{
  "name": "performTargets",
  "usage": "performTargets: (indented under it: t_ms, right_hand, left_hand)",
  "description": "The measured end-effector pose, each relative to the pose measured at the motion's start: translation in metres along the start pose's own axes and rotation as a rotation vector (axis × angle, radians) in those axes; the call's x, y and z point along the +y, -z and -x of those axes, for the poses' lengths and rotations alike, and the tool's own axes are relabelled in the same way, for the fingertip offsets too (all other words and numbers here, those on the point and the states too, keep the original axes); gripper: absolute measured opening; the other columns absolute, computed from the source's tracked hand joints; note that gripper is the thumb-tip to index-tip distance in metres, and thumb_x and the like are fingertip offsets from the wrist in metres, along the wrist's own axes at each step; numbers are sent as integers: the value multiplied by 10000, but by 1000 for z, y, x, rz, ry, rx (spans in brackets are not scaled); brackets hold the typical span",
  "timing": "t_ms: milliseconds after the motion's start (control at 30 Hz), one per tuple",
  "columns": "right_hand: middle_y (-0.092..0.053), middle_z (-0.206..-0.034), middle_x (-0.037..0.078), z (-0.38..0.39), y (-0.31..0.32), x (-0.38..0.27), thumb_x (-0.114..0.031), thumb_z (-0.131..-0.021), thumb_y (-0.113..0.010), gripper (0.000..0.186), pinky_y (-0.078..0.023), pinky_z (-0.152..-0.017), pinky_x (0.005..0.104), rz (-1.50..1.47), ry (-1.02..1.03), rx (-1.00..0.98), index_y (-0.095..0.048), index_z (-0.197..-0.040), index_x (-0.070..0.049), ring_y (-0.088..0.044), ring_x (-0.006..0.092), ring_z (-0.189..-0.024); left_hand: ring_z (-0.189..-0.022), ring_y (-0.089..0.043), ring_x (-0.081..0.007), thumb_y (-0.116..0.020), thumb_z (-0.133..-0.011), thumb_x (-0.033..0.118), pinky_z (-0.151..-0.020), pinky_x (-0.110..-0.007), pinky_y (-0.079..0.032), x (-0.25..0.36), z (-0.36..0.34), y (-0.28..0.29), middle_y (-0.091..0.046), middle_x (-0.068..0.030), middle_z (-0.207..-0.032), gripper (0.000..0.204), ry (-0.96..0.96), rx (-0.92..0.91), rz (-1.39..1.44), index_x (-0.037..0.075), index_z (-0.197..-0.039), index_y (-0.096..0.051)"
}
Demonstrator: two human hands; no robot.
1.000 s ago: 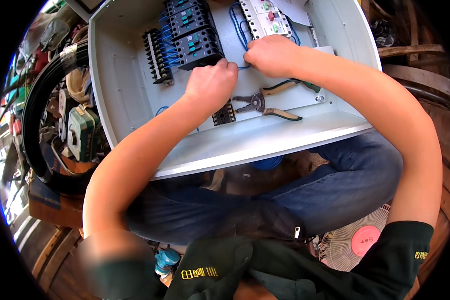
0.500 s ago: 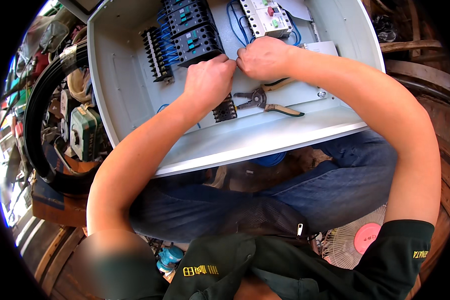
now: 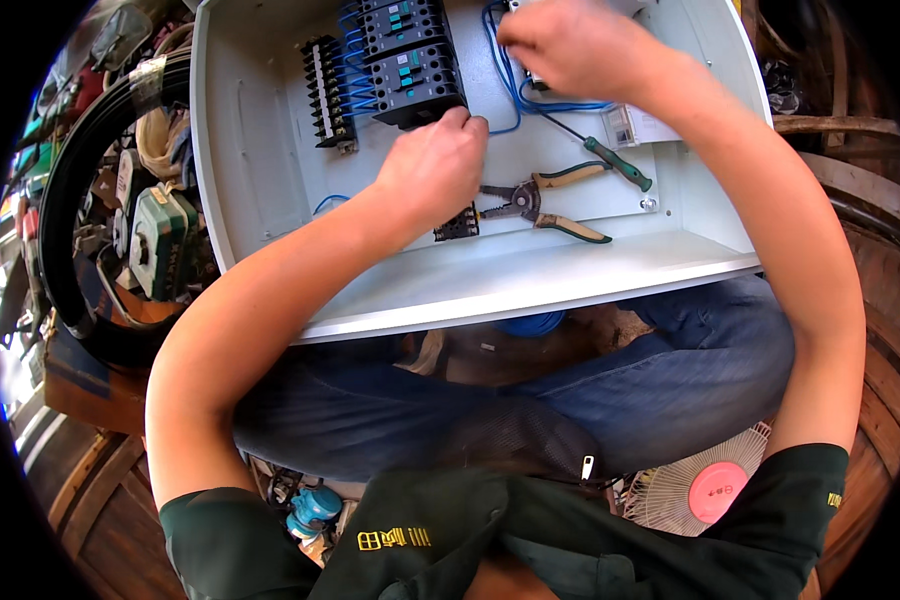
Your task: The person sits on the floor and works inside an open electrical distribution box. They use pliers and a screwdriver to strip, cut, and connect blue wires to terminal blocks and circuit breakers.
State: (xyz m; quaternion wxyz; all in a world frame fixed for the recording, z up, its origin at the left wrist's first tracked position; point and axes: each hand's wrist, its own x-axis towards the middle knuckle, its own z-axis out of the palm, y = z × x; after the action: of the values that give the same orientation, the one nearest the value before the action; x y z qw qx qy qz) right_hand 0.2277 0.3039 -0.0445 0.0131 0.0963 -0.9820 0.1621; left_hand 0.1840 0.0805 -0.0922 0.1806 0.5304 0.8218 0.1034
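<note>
My left hand (image 3: 435, 165) is closed, fingertips pinched together just below the lower black contactor (image 3: 415, 82). A blue wire (image 3: 511, 128) curves down from the upper wiring and reaches its fingertips. Higher up, my right hand (image 3: 580, 48) has curled fingers, slightly blurred, beside a bundle of blue wires (image 3: 497, 35); whatever is in it is hidden. It covers most of the white breaker. Wire strippers (image 3: 525, 200) with tan and green handles lie spread, jaws beside a small black terminal socket (image 3: 458, 226). A green-handled screwdriver (image 3: 620, 165) rests at their upper right.
The grey metal enclosure (image 3: 530, 290) has raised walls, its near edge above my legs. A black terminal strip (image 3: 327, 95) stands left of the contactors, joined by blue wires. Outside are a black coil (image 3: 55, 225), a green case (image 3: 160, 240) and a pink-centred fan (image 3: 718, 490).
My right hand has moved up and right, away from my left hand, uncovering the screwdriver and more blue wire. My left hand stays by the contactor; the view has shifted slightly.
</note>
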Motion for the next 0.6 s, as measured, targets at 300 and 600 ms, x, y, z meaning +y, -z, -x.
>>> performTargets:
  t_ms: [300,600]
  right_hand:
    - [-718,-968,193,-59,41,-1,-100,-811,-590,224,-550,-852,483,21,-367,-202,-745,-970,-72,-687,368,-977]
    - [-717,-1092,190,-90,12,18,-81,-789,-621,242,-558,-885,442,260,-261,-380,-759,-986,-49,-685,354,-1049]
  left_hand:
    - [-970,-640,-497,-628,-898,103,-872,-490,-534,43,-48,-18,-619,-364,-1022,313,321,41,357,-135,-1050,-494]
    - [-1060,-638,-473,-575,-863,-14,-913,-478,-548,44,-63,-8,-590,-351,-1151,355,476,-67,487,-105,-1166,-413]
